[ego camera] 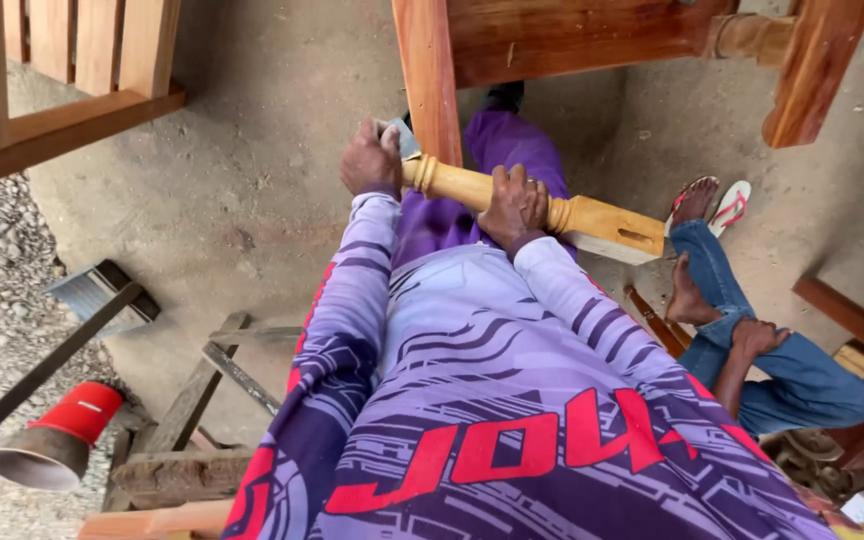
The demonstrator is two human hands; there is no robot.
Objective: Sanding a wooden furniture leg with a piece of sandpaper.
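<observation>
Right hand fingers clamped over a turned wooden leg; left hand pinches grey sandpaper against its left end.

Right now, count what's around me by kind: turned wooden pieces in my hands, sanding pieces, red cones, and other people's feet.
Turned wooden leg, gripped by the right hand: 1
Grey sanding piece, pressed by the left hand: 1
Red cone on the ground: 1
Another person's bare feet: 2
Total: 5
</observation>
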